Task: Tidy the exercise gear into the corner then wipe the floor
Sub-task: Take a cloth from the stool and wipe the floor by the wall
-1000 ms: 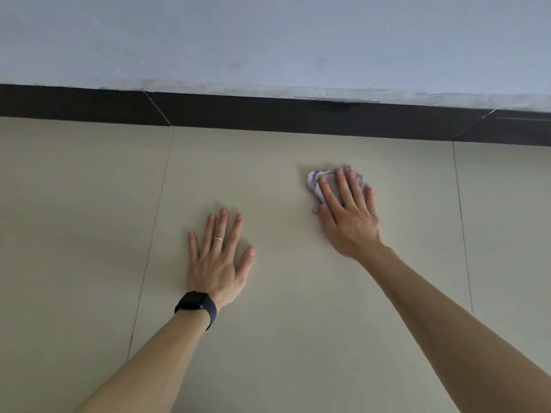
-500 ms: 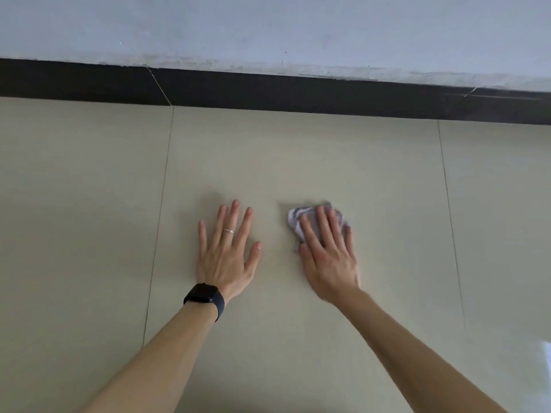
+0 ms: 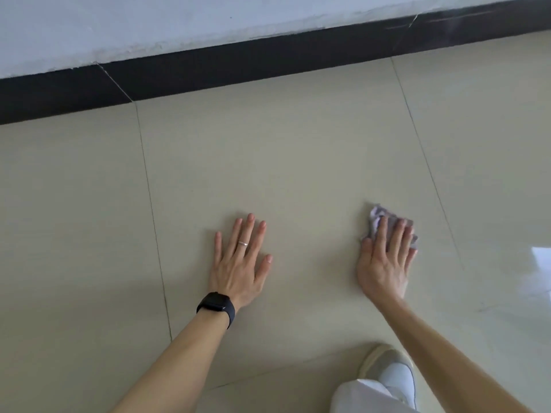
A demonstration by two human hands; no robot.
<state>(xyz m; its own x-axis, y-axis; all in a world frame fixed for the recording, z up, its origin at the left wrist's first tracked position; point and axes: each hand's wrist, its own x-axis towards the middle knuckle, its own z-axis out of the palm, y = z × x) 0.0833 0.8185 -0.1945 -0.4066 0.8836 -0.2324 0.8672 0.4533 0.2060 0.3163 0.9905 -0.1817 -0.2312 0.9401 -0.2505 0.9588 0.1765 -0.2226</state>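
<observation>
My right hand (image 3: 384, 257) lies flat with straight fingers on a small crumpled grey cloth (image 3: 376, 216), pressing it against the beige tiled floor (image 3: 298, 162). Most of the cloth is hidden under the fingers; only its far and left edges show. My left hand (image 3: 238, 260) rests flat on the floor to the left, fingers spread, with a ring and a black watch at the wrist. No exercise gear is in view.
A black skirting (image 3: 268, 61) runs along the base of a pale wall (image 3: 179, 22) at the top. My shoe (image 3: 387, 371) and a pale trouser leg (image 3: 360, 397) show at the bottom right. A bright reflection (image 3: 539, 257) lies on the floor at the right edge.
My right hand has slid the cloth back toward me and then out to the right. The left hand has stayed planted. The view has tilted, bringing my shoe into sight.
</observation>
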